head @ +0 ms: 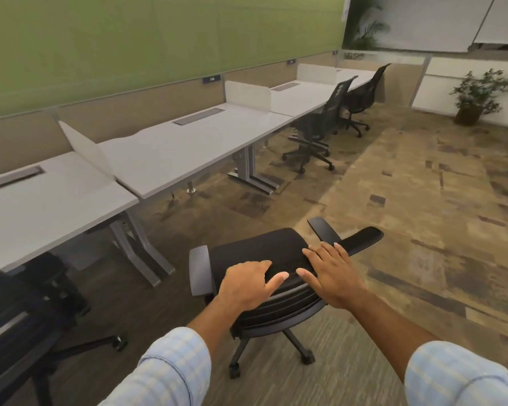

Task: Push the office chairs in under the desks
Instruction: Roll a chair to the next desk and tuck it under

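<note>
I see both hands on the top edge of the backrest of the nearest chair (264, 247), which stands out on the carpet (423, 200), well apart from the benches; its seat faces the middle bench (188, 145) and its two armrests stick out to either side. My left hand (247, 285) is curled over the rim — fingers wrapped forward over the mesh, thumb laid along the near edge, so that grip is closed on the backrest; my right hand (332, 273) lies flat on the rim just beside it, fingers spread and straight, the grip open and merely resting. The two thumbs nearly meet; I cannot tell whether they touch.

The benches run in a row along a tan partition (147, 104) under a green wall (129, 39), with low white dividers (247, 93) standing between them; the middle bench has no chair beneath it. A second chair (317, 127) sits at the next bench (299, 98) along, only partly tucked under; a third chair (361, 95) stands farther down the row at the far end. At the lower left a dark chair (27, 312) stands close to the nearest bench (41, 206) — how far under it goes I cannot tell. A potted plant (475, 95) stands on the floor at the far right; both sleeves (170, 370) are pale blue check.
</note>
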A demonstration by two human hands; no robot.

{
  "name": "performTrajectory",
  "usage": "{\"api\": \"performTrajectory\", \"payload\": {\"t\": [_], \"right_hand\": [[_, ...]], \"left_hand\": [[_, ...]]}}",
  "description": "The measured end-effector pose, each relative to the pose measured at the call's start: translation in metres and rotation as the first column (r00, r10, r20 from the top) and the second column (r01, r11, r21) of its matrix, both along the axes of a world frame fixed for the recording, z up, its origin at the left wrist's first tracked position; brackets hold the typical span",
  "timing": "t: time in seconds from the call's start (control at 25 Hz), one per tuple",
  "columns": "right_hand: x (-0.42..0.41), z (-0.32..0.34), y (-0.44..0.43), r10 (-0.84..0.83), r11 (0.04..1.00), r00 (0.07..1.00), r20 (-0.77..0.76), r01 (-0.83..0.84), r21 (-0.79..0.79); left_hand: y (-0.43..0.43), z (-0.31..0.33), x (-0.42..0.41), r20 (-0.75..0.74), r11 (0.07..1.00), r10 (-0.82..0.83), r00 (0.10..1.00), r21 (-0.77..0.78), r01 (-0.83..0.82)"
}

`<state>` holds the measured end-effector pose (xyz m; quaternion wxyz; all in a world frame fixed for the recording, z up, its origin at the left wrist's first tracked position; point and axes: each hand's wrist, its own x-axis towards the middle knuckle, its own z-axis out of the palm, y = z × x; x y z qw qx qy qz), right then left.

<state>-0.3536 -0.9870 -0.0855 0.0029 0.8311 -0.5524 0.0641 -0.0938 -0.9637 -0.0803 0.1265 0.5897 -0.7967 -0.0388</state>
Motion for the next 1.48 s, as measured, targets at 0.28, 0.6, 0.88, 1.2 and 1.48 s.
{"api": "performTrajectory", "payload": {"t": [0.28, 0.6, 0.88, 1.2, 1.48], "right_hand": [[0.024, -0.004, -0.109, 0.056, 0.997, 0.998, 0.033, -0.054, -0.056], [0.004, 0.016, -0.280, 0.286, 0.958, 0.958, -0.005, -0.286, 0.005], [0.003, 0.034, -0.414, 0.287, 0.957, 0.945, -0.154, -0.292, -0.008], [0.027, 0.023, -0.536, 0.260, 0.965, 0.961, -0.096, -0.262, -0.007], [0.055, 0.019, -0.646, 0.278, 0.960, 0.958, -0.066, -0.280, -0.012]], "left_hand": [[-0.100, 0.004, 0.026, -0.004, 0.998, 0.066, 0.998, -0.006, -0.066], [-0.213, 0.019, 0.050, 0.001, 0.980, 0.148, 0.989, 0.131, -0.147], [-0.296, 0.028, 0.059, 0.031, 0.930, 0.301, 0.953, 0.211, -0.300], [-0.403, 0.030, 0.070, 0.054, 0.925, 0.320, 0.946, 0.200, -0.324], [-0.502, 0.022, 0.095, 0.023, 0.931, 0.328, 0.945, 0.161, -0.327]]}}
